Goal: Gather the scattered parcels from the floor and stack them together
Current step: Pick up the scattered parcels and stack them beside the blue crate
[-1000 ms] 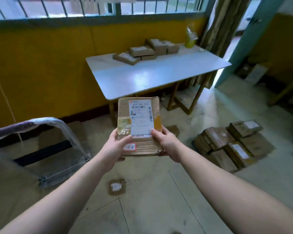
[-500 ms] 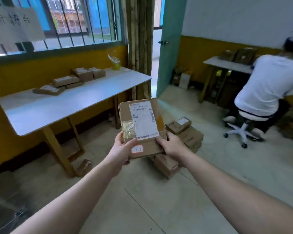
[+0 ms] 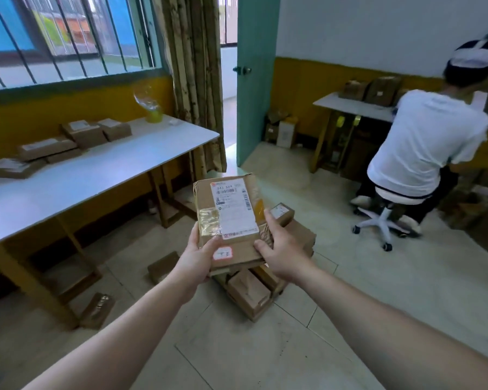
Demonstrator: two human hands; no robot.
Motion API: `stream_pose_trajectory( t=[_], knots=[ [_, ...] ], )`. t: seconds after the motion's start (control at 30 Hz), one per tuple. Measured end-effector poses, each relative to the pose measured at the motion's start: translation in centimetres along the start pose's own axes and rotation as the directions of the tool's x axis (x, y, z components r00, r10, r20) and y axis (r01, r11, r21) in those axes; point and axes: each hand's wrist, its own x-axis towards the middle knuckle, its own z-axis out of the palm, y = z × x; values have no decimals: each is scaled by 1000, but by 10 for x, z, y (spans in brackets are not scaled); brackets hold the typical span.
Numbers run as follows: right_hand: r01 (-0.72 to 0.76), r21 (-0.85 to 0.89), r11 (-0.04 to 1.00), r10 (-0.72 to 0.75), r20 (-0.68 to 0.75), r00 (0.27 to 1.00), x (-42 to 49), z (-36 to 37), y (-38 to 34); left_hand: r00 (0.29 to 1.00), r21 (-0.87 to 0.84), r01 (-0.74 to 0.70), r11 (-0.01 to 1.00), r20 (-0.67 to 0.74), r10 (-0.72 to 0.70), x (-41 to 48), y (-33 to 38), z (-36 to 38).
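Note:
I hold a brown cardboard parcel (image 3: 231,218) with a white shipping label out in front of me, tilted up. My left hand (image 3: 196,258) grips its lower left edge and my right hand (image 3: 282,249) grips its lower right edge. Below and behind it a pile of several brown parcels (image 3: 250,294) lies on the tiled floor, partly hidden by the held parcel. Two loose parcels sit on the floor to the left, one flat box (image 3: 162,266) and one near the table leg (image 3: 97,309).
A long white table (image 3: 96,175) with several parcels (image 3: 83,135) stands along the yellow wall on the left. A person in a white shirt (image 3: 426,144) sits on a wheeled stool (image 3: 383,223) at a second table on the right. A teal door (image 3: 255,80) stands open behind.
The view has swung right, from the table to the room's doorway and the seated person. The floor pile now lies directly under the parcel, which both hands still hold.

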Motion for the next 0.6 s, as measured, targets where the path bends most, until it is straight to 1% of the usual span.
stream_pose_trajectory(
  t=[0.17,0.3,0.47,0.6],
  knots=[
    [-24,-177,984,40,92,995,75,-16,22,999,-82,38,996,20,-36,78,2,19],
    [24,-315,949,38,189,981,130,-28,34,997,-108,80,991,31,-77,126,8,31],
    [98,-342,935,25,337,941,191,-23,47,988,-113,132,985,-65,-140,167,1,34],
    [182,-332,926,5,490,872,243,-7,70,959,-189,199,962,-164,-231,194,-28,43]
  ],
)
